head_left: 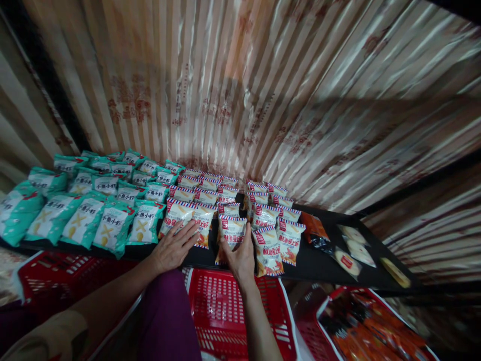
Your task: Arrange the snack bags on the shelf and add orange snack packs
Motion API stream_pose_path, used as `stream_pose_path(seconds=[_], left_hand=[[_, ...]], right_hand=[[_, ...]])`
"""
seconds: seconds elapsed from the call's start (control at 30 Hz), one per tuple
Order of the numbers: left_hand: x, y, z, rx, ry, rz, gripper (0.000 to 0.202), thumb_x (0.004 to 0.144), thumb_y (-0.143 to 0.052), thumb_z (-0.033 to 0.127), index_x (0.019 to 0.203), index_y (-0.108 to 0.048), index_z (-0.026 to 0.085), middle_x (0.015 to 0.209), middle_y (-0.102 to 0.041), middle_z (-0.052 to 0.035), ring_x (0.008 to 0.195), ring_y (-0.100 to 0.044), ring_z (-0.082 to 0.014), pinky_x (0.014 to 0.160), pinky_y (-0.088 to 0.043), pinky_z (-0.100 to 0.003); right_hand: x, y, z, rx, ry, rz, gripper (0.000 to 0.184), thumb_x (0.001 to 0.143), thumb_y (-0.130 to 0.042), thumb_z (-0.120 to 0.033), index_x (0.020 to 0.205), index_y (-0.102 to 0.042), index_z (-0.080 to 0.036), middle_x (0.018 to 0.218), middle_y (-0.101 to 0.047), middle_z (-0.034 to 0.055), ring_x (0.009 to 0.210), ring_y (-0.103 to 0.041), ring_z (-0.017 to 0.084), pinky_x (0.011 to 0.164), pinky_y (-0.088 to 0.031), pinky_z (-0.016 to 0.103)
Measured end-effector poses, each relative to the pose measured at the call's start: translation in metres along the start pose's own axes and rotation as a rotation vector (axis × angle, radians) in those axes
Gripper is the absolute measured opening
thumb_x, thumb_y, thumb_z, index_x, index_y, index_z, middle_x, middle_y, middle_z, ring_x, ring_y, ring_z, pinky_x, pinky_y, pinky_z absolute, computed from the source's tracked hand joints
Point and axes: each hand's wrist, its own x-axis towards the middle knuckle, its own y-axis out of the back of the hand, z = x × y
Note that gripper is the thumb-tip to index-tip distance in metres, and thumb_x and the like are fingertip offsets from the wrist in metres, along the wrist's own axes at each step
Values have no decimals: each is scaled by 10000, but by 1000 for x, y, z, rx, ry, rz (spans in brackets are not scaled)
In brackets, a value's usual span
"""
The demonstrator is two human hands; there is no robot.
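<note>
My left hand (pixel 176 246) lies with its fingers stretched out against the front of a white and orange snack packet (pixel 178 211) with a striped top edge. Just right of it, my right hand (pixel 240 254) grips another packet of the same kind (pixel 232 226), thumb on its left side and fingers on its right. Behind both hands, more of these packets stand in rows. Two further front packets, a near one (pixel 267 248) and its neighbour (pixel 290 240), stand to the right of my right hand.
Teal snack packets (pixel 112 225) fill the left of the black shelf (pixel 311 271). An orange packet (pixel 314 228) and several flat clear-wrapped items (pixel 347 263) lie at the right. Red baskets (pixel 218 301) stand below; the right one holds orange packets (pixel 372 326). Draped striped sheeting (pixel 210 75) hangs behind.
</note>
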Motion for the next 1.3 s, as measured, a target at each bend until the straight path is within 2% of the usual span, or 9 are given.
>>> stream_pose_path(seconds=[0.2, 0.33, 0.5, 0.63, 0.8, 0.93, 1.1, 1.3], left_hand=[[0, 0, 0, -1, 0, 11, 404, 881, -456, 162, 1280, -521, 140, 1424, -447, -101, 1397, -244, -231, 1163, -96, -459], [1, 2, 0, -3, 5, 23, 397, 878, -452, 160, 1266, -531, 140, 1418, -455, -96, 1399, -241, -227, 1165, -96, -449], [0, 1, 0, -3, 9, 5, 416, 876, -454, 162, 1287, -514, 147, 1435, -433, -95, 1394, -256, -230, 1165, -91, -459], [-1, 1, 0, -2, 21, -10, 413, 875, -456, 169, 1282, -520, 155, 1445, -418, -94, 1396, -251, -231, 1164, -103, -458], [0, 1, 0, -19, 19, 3, 405, 877, -457, 168, 1275, -527, 156, 1436, -433, -90, 1400, -240, -232, 1163, -107, -458], [1, 2, 0, -17, 24, 2, 396, 880, -460, 169, 1269, -531, 156, 1433, -435, -95, 1398, -247, -231, 1160, -119, -453], [0, 0, -1, -13, 23, -3, 393, 886, -459, 178, 1272, -528, 155, 1438, -429, -98, 1394, -255, -234, 1161, -110, -457], [0, 1, -1, -2, 16, -4, 394, 886, -452, 171, 1272, -528, 155, 1426, -446, -93, 1393, -258, -227, 1160, -120, -457]], right_hand=[[3, -8, -2, 15, -115, -5, 931, 776, -509, -604, 1464, -191, -63, 1455, -346, 229, 1333, -357, 322, 1026, -376, 466], [0, -13, -13, 13, -189, -17, 918, 775, -500, -610, 1462, -211, -75, 1435, -384, 220, 1303, -398, 318, 1006, -386, 449], [-5, -13, -25, 13, -225, -59, 890, 781, -498, -601, 1468, -213, -112, 1407, -429, 198, 1260, -451, 308, 968, -406, 426], [-3, -12, -24, 60, -261, -72, 918, 762, -512, -621, 1463, -230, -98, 1402, -436, 207, 1254, -462, 309, 966, -404, 417], [2, -14, -23, 54, -287, -33, 913, 756, -505, -631, 1452, -259, -95, 1399, -442, 210, 1243, -475, 319, 958, -405, 423], [4, -17, -26, 7, -318, 6, 915, 752, -498, -642, 1449, -275, -94, 1311, -522, 230, 1164, -532, 345, 910, -424, 450], [6, -19, -25, 4, -272, 109, 898, 747, -486, -661, 1422, -334, -88, 1287, -532, 234, 1141, -535, 345, 888, -434, 443], [9, -19, -22, 26, -202, 149, 878, 763, -487, -652, 1414, -341, -82, 1308, -518, 224, 1184, -509, 329, 926, -426, 433]])
